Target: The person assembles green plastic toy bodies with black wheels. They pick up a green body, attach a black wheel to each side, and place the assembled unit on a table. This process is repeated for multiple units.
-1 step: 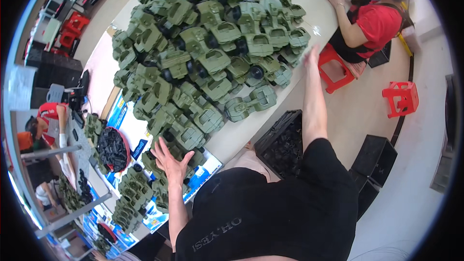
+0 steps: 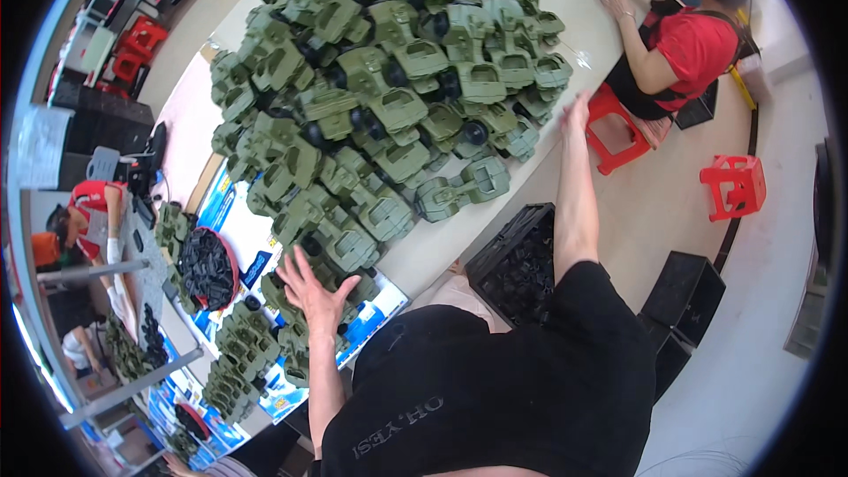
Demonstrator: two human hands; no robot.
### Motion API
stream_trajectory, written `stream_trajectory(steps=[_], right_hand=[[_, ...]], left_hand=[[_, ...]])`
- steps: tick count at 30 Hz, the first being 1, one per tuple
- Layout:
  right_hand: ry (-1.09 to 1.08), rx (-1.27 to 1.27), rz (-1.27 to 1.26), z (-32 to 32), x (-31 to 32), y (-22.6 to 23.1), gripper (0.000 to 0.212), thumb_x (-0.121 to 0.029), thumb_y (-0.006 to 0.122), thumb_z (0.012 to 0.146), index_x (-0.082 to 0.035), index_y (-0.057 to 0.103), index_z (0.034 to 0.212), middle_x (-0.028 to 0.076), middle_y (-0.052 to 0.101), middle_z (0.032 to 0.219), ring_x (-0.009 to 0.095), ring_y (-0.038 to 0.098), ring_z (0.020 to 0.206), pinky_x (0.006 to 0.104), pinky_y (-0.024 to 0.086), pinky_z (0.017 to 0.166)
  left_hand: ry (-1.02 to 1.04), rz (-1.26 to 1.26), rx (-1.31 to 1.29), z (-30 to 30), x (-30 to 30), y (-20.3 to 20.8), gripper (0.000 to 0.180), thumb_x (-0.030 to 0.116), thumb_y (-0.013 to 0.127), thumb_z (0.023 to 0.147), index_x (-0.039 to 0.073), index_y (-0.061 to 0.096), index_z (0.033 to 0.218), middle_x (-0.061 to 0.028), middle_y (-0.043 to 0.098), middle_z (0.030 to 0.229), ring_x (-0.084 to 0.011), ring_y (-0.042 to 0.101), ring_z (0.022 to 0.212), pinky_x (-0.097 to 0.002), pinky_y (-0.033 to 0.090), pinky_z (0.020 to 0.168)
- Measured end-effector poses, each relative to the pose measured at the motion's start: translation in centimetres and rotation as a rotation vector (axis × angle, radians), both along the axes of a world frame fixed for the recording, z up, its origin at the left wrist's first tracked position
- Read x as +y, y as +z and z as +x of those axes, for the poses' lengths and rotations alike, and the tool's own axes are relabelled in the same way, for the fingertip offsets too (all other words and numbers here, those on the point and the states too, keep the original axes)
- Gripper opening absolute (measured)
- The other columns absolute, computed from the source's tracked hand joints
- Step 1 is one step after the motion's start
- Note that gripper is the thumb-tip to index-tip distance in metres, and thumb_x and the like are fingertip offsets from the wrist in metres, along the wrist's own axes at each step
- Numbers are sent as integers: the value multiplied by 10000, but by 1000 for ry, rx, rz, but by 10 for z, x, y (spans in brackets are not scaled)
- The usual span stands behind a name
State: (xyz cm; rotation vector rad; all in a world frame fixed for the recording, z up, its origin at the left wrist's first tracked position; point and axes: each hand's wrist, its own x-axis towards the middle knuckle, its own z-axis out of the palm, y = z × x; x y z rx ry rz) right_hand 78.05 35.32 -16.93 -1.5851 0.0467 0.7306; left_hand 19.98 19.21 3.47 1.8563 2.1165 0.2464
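A large heap of green toy vehicle bodies with black wheels (image 2: 397,110) covers the table in front of me. My left hand (image 2: 316,299) is spread with its fingers apart at the heap's near left edge, just over some of the green bodies, and nothing is in it. Out to the right, my right hand (image 2: 576,112) is at the table's edge (image 2: 530,159), close to the heap's right side. Its fingers look stretched out and small in the view, with no object visible in them.
A red basin (image 2: 231,276) of black parts stands left of the heap. Below the table edge sits a black crate (image 2: 512,256) of dark parts. Red stools (image 2: 733,187) and black bins (image 2: 682,291) are at right. A co-worker in red (image 2: 689,53) sits at the far right.
My right hand has shifted slightly downward at the table edge. My left hand stays spread in nearly the same place. The heap looks unchanged apart from a slight shift of the view.
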Motion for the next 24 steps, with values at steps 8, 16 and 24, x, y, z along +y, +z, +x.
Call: stream_trajectory(steps=[8,16,24], right_hand=[[-125,-357,72,-235,-105,75,672,-436,493,913,94,343,1298,250,398,1316,306,405,1215,378,307,1017],[-163,-630,56,-238,-85,32,571,-383,555,899,110,438,1164,263,526,1069,306,519,944,397,420,857],[-194,-755,-136,-245,-109,57,572,-391,602,857,81,481,1156,261,420,1208,355,519,1009,426,439,866]], left_hand=[[9,42,65,-2,-8,-13,1281,532,824,457,137,131,1459,-230,143,1467,-472,50,1353,-613,138,1027],[5,133,-107,-43,-37,-1,1156,511,790,567,107,162,1449,-219,184,1447,-413,97,1369,-549,179,1043],[383,419,-77,-200,-79,-29,383,312,668,781,15,610,1014,-163,617,866,-347,593,822,-431,465,728]])
